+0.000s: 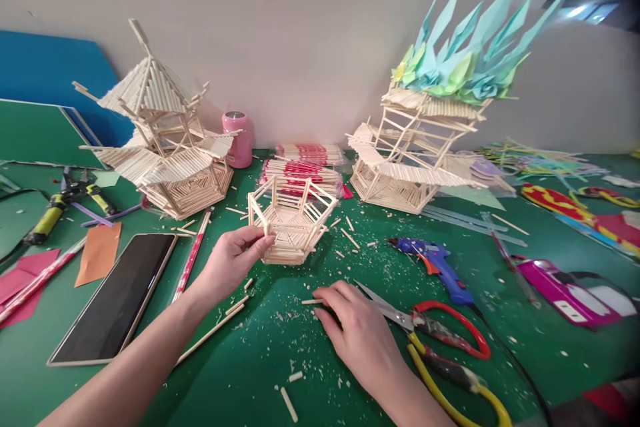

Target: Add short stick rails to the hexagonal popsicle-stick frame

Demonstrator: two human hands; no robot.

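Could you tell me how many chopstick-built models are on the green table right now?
3: a pagoda back left, a small hexagonal frame gripped by the left hand, and a paper-topped tower back right.

Left hand point(231, 260) gripping hexagonal stick basket point(291, 220), right hand point(356, 330) flat on green table point(260, 373) beside shears point(440, 340).

Pale raw-wood stick basket point(293, 223), matt green mat point(260, 373), glossy tablet point(117, 297), shears point(430, 330) seemingly metal, plastic-coated handles.
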